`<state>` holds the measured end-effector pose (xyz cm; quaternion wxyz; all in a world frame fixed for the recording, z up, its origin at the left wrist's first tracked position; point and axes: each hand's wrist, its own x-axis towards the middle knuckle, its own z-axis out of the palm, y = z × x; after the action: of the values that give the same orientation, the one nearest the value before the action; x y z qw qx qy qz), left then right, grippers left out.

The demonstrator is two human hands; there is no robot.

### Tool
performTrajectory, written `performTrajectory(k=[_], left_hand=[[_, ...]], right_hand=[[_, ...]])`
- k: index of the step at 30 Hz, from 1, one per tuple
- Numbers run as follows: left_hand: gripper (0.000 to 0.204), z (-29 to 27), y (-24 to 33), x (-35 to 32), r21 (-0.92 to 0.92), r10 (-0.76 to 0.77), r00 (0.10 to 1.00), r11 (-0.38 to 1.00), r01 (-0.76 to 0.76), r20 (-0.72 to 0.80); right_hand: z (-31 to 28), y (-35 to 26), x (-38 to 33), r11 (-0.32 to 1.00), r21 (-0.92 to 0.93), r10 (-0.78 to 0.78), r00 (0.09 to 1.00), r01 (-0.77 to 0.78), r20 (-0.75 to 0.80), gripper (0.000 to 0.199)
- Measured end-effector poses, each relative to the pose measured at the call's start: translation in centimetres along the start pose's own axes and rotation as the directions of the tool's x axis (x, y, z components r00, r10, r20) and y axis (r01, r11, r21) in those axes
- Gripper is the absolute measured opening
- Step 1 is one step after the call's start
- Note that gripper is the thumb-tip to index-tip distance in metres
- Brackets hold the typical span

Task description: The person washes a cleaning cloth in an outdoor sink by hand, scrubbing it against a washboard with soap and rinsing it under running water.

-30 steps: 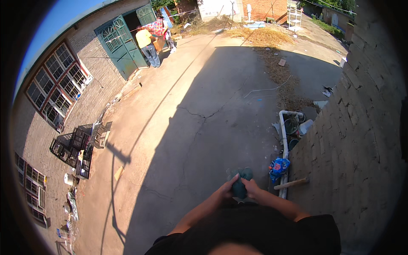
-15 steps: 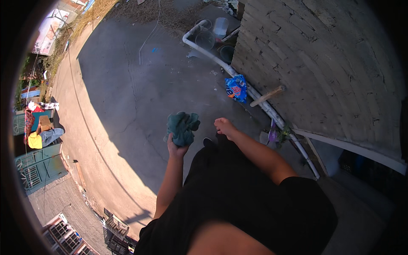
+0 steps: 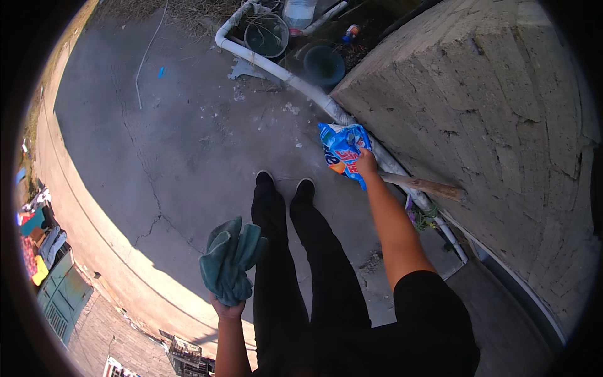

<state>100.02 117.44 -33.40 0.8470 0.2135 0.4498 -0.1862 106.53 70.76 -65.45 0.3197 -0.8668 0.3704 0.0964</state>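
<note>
My left hand (image 3: 227,308) is closed around a bunched teal cloth (image 3: 229,260), held out at my left side above the concrete yard. My right hand (image 3: 366,162) reaches down and forward and grips a blue plastic bag with red and yellow print (image 3: 339,151). The bag sits against a white pipe (image 3: 282,72) at the foot of a rough block wall (image 3: 490,125). My black-trousered legs and black shoes (image 3: 284,182) stand on the concrete between both hands.
A wooden stick (image 3: 427,186) lies across the pipe just right of the bag. Farther along the wall stand a dark bucket (image 3: 266,35), a round blue basin (image 3: 324,64) and a clear plastic bottle (image 3: 298,11). Cracked concrete (image 3: 157,157) spreads to the left.
My view has swung toward the wall. The cloth went from both hands into the left alone, and my right arm has stretched out and taken hold of the blue bag.
</note>
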Motion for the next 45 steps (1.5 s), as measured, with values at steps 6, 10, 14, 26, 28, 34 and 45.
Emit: performTrajectory(k=[6, 10, 14, 26, 28, 34, 45], left_hand=[[0.053, -1.1, 2.2, 8.7, 0.07, -0.031, 0.981, 0.997, 0.045, -0.19], [0.053, -1.3, 3.5, 10.9, 0.045, -0.077, 0.965, 0.995, 0.091, -0.251], [0.055, 0.3, 4.5, 12.4, 0.121, -0.066, 0.959, 0.987, 0.103, -0.276], [0.059, -1.8, 8.2, 14.9, 0.191, -0.091, 0.955, 0.97, 0.149, -0.281], [0.058, -1.0, 8.3, 15.3, 0.198, -0.097, 0.965, 0.969, 0.147, -0.242], [0.058, 2.8, 9.9, 16.0, 0.162, -0.096, 0.969, 0.978, 0.135, -0.229], [0.051, 12.2, 17.0, 8.7, 0.038, -0.136, 0.989, 0.99, 0.138, -0.051]], right_hand=[[7.3, 4.6, 11.6, 0.973, -0.173, 0.169, 0.983, -0.154, 0.077, 0.034], [10.4, 5.2, 11.9, 0.919, -0.389, 0.071, 0.997, -0.064, 0.002, 0.03], [11.2, 5.9, 11.8, 0.877, -0.48, -0.004, 1.0, 0.015, 0.025, 0.021], [13.8, 4.5, 12.3, 0.899, -0.362, 0.214, 0.969, -0.246, -0.126, 0.02], [13.7, 5.5, 12.3, 0.904, -0.339, 0.208, 0.961, -0.26, -0.183, 0.023], [11.8, 6.3, 12.6, 0.69, 0.458, 0.691, 0.698, -0.561, -0.186, 0.027], [-1.3, -9.1, -4.0, -0.05, 0.931, 0.583, 0.746, -0.361, 0.32, 0.015]])
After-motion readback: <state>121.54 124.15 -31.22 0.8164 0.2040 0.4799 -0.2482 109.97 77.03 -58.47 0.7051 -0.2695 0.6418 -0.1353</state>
